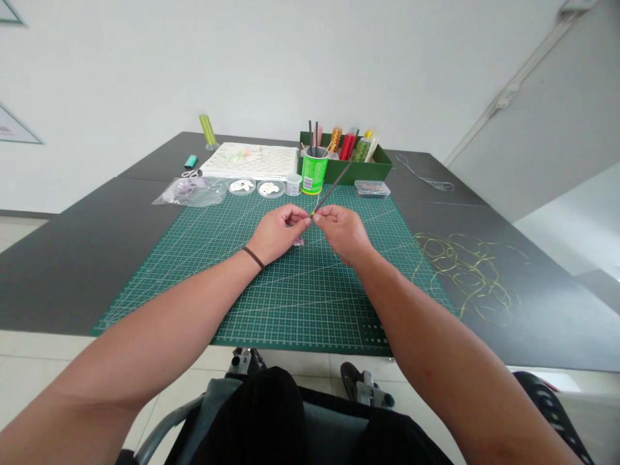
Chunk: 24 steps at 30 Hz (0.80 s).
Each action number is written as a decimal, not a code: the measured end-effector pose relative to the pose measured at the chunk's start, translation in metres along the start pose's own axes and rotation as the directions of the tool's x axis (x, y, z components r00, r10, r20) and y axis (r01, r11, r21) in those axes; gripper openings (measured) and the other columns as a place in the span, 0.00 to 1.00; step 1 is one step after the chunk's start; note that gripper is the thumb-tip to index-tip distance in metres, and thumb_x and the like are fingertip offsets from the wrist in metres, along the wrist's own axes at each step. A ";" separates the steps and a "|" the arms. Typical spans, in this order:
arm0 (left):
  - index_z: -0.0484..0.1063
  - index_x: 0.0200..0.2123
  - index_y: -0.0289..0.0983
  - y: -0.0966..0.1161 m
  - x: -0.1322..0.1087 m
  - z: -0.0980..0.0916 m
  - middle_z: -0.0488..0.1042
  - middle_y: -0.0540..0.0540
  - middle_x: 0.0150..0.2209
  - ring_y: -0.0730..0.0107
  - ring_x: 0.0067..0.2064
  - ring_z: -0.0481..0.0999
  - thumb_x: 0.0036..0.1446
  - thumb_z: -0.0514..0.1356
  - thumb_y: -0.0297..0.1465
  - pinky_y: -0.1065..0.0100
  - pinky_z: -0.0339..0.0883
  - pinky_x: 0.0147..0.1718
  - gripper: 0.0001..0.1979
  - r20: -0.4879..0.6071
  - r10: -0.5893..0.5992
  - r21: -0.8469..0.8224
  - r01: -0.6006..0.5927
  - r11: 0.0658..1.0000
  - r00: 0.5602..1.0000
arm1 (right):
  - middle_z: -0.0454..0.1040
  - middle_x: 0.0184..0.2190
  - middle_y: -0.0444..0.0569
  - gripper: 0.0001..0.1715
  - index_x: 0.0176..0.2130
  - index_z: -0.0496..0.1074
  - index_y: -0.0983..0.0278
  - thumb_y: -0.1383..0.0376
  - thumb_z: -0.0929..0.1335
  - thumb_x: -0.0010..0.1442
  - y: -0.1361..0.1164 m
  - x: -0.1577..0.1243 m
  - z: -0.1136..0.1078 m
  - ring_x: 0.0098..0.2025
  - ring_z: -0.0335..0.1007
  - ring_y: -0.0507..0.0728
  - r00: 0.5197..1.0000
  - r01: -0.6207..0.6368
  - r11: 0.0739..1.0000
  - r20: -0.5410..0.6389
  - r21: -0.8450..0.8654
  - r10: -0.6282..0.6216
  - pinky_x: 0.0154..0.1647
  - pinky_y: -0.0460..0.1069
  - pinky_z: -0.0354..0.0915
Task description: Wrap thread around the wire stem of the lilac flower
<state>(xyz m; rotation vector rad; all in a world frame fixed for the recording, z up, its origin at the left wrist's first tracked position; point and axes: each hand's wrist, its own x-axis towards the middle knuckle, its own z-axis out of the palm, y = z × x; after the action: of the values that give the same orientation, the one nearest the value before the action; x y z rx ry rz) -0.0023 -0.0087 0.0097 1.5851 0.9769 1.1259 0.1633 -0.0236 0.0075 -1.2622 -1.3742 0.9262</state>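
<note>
My left hand (281, 229) and my right hand (343, 231) meet over the middle of the green cutting mat (290, 290). Between their fingertips is the lower end of a thin dark stick (332, 187), which slants up and to the right. A small yellowish band shows on the stick beside the fingers. Both hands are closed in a pinch at that end. Just below my left fingers lies a small pale purple piece (298, 241), partly covered by the hand. Farther right, a loose tangle of yellow-green cord (460, 271) spreads over the mat's edge and the table.
Along the back stand a green can (314, 173) with dark sticks, a dark green box (382, 169) of coloured rolls, a flat clear case (372, 188), small white tubs (270, 188), a white textured board (217, 161), scissors (192, 173) and a plastic bag (194, 192).
</note>
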 end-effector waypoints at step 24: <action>0.77 0.25 0.42 0.007 -0.006 -0.007 0.73 0.45 0.27 0.58 0.40 0.72 0.56 0.65 0.32 0.60 0.58 0.50 0.08 -0.055 0.365 0.454 -0.302 0.838 0.929 | 0.61 0.17 0.38 0.08 0.31 0.68 0.60 0.61 0.69 0.61 -0.019 -0.022 0.016 0.22 0.55 0.51 0.978 0.144 0.965 -0.115 -0.221 -0.173 0.28 0.50 0.52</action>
<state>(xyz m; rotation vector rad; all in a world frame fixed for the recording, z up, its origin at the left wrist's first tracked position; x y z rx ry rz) -0.0099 -0.0144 0.0166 2.1306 1.1323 1.3340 0.1426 -0.0465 0.0185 -1.3248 -1.4719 0.5861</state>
